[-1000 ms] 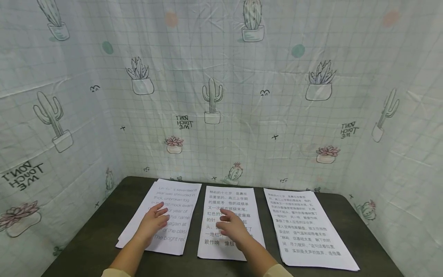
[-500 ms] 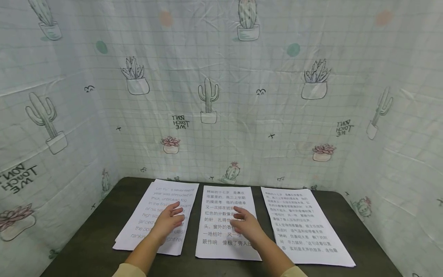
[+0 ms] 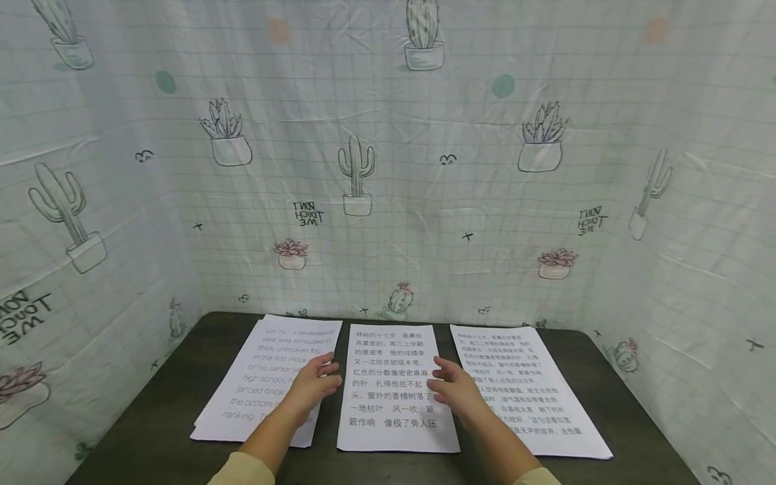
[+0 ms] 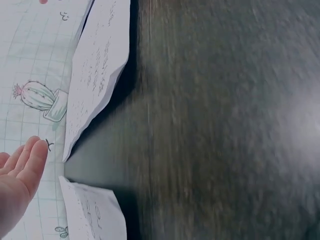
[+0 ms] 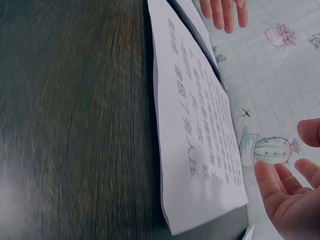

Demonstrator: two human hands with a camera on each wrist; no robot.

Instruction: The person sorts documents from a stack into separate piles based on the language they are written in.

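Three stacks of printed paper lie side by side on a dark table. The left stack [image 3: 242, 397] carries English text; the middle stack [image 3: 388, 404] and the right stack [image 3: 545, 397] carry Chinese characters, smaller on the right one. My left hand [image 3: 312, 389] hovers over the right edge of the left stack, fingers relaxed and holding nothing. My right hand [image 3: 459, 391] hovers over the gap between the middle and right stacks, its fingers loosely bent and empty. In the right wrist view, the middle stack [image 5: 200, 150] shows its layered edge, with the right hand [image 5: 295, 195] raised beside it.
The dark wooden table [image 3: 164, 404] stretches in front of and beside the stacks. A pale curtain [image 3: 400, 202] printed with cacti hangs behind the table and along both sides.
Both hands have moved right across the stacks, the right hand from over the middle stack to its right edge. The head view has turned slightly right. The paper stacks stay put.
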